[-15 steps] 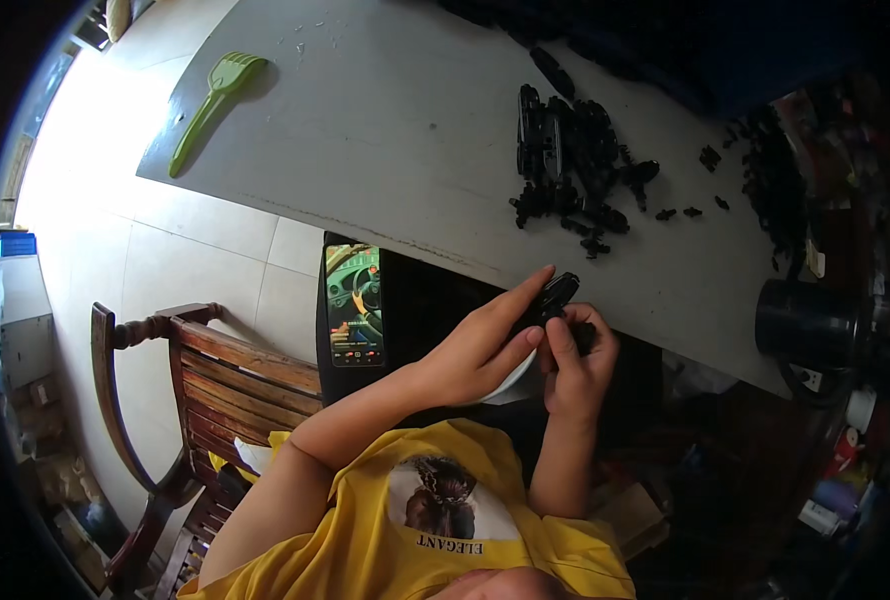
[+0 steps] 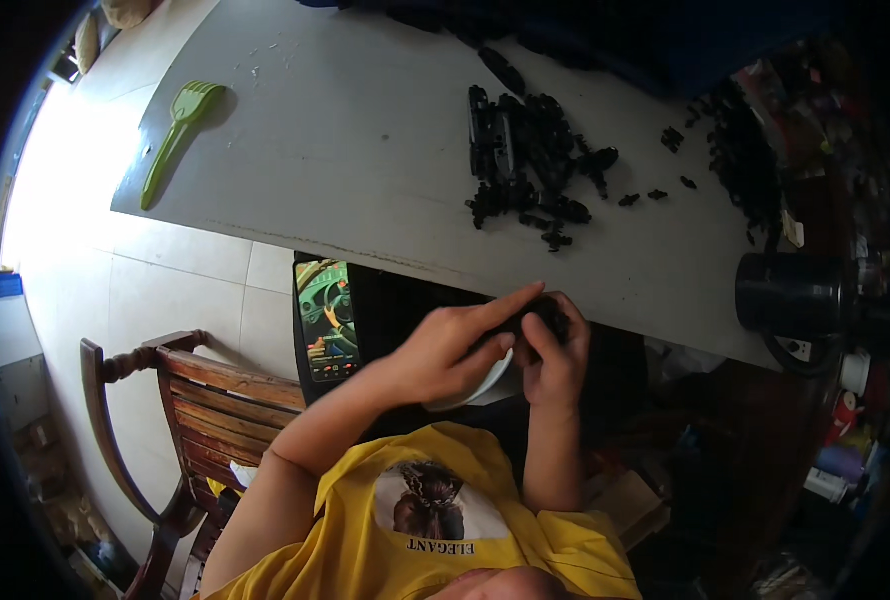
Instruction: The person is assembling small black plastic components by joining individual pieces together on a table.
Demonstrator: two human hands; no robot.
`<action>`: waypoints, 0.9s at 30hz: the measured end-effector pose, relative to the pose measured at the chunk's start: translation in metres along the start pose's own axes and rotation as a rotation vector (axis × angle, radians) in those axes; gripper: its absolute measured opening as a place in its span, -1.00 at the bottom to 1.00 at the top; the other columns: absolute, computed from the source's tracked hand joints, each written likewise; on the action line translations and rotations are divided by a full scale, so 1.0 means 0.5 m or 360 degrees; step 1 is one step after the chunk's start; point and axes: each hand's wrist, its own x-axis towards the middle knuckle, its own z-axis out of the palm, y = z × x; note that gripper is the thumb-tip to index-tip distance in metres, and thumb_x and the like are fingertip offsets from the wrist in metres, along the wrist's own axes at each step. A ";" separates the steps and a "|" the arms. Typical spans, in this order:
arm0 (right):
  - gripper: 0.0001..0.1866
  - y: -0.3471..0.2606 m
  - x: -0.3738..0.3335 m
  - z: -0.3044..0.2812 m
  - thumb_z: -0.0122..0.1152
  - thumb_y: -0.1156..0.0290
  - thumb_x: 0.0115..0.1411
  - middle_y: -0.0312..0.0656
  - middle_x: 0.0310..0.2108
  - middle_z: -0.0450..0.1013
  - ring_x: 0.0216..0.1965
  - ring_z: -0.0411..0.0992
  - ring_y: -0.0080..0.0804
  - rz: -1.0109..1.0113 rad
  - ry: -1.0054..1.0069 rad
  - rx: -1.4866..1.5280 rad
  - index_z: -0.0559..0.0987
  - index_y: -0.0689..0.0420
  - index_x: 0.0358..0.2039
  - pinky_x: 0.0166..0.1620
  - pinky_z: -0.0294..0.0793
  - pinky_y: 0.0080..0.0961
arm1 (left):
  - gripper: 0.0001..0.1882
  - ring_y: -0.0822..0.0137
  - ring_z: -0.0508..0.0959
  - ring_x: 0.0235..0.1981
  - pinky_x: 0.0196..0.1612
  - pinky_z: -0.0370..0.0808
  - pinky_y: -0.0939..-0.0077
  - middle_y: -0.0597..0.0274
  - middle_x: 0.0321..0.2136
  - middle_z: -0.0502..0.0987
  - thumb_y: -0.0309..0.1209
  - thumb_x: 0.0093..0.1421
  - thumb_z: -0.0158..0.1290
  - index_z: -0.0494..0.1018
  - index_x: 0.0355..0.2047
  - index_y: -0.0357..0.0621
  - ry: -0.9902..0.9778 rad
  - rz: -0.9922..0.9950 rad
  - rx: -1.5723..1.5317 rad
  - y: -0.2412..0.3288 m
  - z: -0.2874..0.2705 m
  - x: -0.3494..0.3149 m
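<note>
Just off the near edge of the table, my two hands come together around a dark black plastic part. My left hand reaches in with its index finger stretched along the part's far side and its thumb below. My right hand wraps round the same part, thumb across the front. Fingers hide most of its shape. Under the hands shows the rim of a white bowl. On the table beyond lies a heap of black plastic parts.
A green toy rake lies at the table's left. Small black pieces and a dark pile are to the right, near a black mug. A lit phone rests left of my hands, beside a wooden chair.
My hands have drawn closer together, and the black part, which stuck up between them before, is now mostly covered by fingers. The whole view has shifted slightly.
</note>
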 end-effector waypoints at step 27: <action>-0.88 -0.060 0.126 -0.044 0.23 0.49 0.05 -0.26 -0.59 0.39 -0.69 0.29 -0.57 -0.0226 0.0462 -0.0608 0.50 0.26 -0.49 -0.61 0.25 -0.65 | -0.70 0.51 0.48 -0.29 -0.26 0.42 0.62 0.26 -0.36 0.51 -0.49 0.07 0.13 0.38 -0.17 -0.26 0.0528 0.0009 0.0020 -0.029 -0.123 0.077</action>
